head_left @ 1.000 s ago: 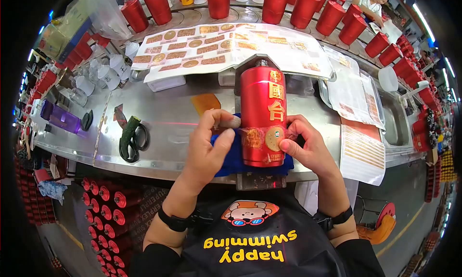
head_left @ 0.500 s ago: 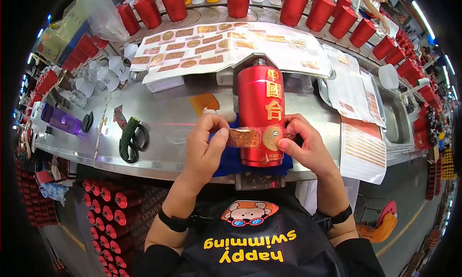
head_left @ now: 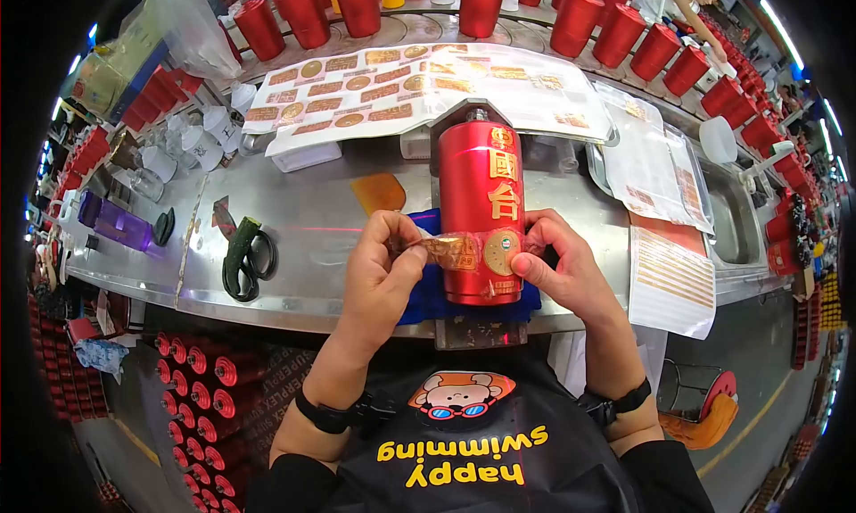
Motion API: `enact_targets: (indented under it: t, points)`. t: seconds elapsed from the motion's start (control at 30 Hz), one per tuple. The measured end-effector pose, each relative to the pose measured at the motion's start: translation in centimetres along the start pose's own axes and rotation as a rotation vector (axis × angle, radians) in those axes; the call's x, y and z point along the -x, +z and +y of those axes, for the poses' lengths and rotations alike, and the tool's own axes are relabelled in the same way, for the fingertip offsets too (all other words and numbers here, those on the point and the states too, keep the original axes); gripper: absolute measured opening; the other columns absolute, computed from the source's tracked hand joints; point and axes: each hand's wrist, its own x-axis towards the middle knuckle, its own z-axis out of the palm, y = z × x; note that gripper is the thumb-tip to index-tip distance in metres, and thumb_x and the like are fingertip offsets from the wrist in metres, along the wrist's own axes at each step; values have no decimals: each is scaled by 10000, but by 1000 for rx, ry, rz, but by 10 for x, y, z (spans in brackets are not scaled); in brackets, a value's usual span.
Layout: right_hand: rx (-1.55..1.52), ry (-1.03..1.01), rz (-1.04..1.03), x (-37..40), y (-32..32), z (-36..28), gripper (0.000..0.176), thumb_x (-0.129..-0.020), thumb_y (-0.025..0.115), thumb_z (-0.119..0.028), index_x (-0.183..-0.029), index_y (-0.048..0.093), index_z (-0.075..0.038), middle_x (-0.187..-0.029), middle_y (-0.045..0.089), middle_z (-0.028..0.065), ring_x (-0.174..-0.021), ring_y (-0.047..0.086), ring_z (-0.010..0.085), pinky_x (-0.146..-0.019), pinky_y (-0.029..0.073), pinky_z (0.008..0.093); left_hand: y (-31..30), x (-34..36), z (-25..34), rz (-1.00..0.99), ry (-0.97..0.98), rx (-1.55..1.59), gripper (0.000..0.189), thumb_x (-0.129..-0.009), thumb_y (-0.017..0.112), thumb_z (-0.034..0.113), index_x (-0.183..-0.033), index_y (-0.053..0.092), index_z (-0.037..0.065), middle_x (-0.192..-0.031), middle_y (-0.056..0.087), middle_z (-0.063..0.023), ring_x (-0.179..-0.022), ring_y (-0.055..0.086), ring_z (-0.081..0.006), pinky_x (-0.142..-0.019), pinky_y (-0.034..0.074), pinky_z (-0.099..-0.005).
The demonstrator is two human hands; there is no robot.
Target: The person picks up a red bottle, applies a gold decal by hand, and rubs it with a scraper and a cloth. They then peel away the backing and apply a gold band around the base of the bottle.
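Observation:
A red bottle [head_left: 468, 169] with gold characters lies on a blue cloth [head_left: 419, 306], its neck pointing away from me in a metal holder [head_left: 471, 108]. Across its lower part runs a clear film with a gold label [head_left: 455, 251] and a round gold seal [head_left: 501, 252]. My left hand [head_left: 385, 268] pinches the film's left end, which is lifted and crumpled beside the bottle. At the bottle's right side, my right hand [head_left: 563, 265] has its thumb beside the seal and its fingers closed on the film's right end.
Sheets of gold labels [head_left: 357, 89] lie behind the bottle. Red bottles [head_left: 357, 4] line a conveyor at the back. A sink [head_left: 736, 223] and striped sheet [head_left: 673, 281] are at right; scissors [head_left: 261, 254], a cucumber [head_left: 236, 259] and a purple bottle [head_left: 116, 220] at left. Another person stands back right.
The left part of the film has become more bent and crumpled at my left hand. The red bottle has shifted slightly. The bottles on the conveyor have moved to the right.

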Motion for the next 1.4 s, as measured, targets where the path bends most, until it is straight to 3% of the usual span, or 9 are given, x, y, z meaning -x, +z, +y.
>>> enact_targets:
  t: [0.27,0.37,0.47,0.57,0.67,0.97,1.17,1.27,1.4]
  points:
    - [11,3,-5,0,0,1,405,-867,724,-355,-830,517,-9,-1038,551,93,-784,512,127,-693,455,265,-2,3,5,3,-79,67,215,-985,567,236,-1055,524,37,-919,606,-25,-722,496,-24,-602,418,-180]
    - [0,12,-6,1,0,1,395,-865,727,-341,-834,517,-9,-1038,549,91,-782,509,123,-691,454,264,-5,3,8,-63,-188,-87,237,-981,573,272,-1053,559,46,-846,618,-12,-682,511,-45,-579,407,-184]
    - [-16,8,-3,0,1,0,388,-863,732,-335,-838,519,-11,-1034,547,93,-784,508,122,-692,453,264,-5,4,7,-65,-160,-81,200,-975,581,249,-1011,583,52,-855,621,1,-706,513,-42,-607,409,-183]
    - [-6,-14,-3,0,1,1,385,-862,733,-334,-840,522,-14,-1033,545,95,-787,509,122,-695,452,262,-2,3,3,8,21,-115,147,-976,563,188,-1026,587,52,-872,628,7,-738,515,-38,-637,406,-184]
    - [1,-24,-2,0,1,2,384,-864,732,-335,-839,521,-15,-1034,546,95,-788,507,123,-696,451,260,-3,6,5,30,23,-56,92,-977,548,92,-1032,583,26,-903,617,-3,-772,514,-29,-695,413,-186]
    - [-24,-6,-4,1,1,1,400,-861,737,-351,-839,519,-16,-1036,545,93,-791,499,126,-700,447,257,-5,11,6,49,-49,-29,151,-941,546,40,-1090,561,21,-904,602,1,-795,522,-38,-692,423,-201]
    - [-24,-12,-2,1,1,2,399,-862,737,-352,-844,524,-14,-1042,545,91,-797,497,123,-704,448,255,-7,5,-5,16,189,-132,110,-922,588,65,-1026,579,27,-896,576,-13,-754,517,-70,-691,437,-238]
    - [-44,-9,-2,1,2,2,400,-864,735,-353,-845,525,-13,-1045,544,92,-799,496,119,-706,448,252,-5,3,2,65,180,-363,112,-931,618,114,-973,571,22,-818,559,-4,-712,510,-81,-688,444,-230]
    - [-31,0,-4,2,1,1,400,-866,733,-351,-848,523,-11,-1047,540,93,-800,494,114,-709,448,249,-3,7,2,38,117,-335,118,-957,607,136,-960,559,28,-795,568,5,-708,516,-65,-679,446,-218]
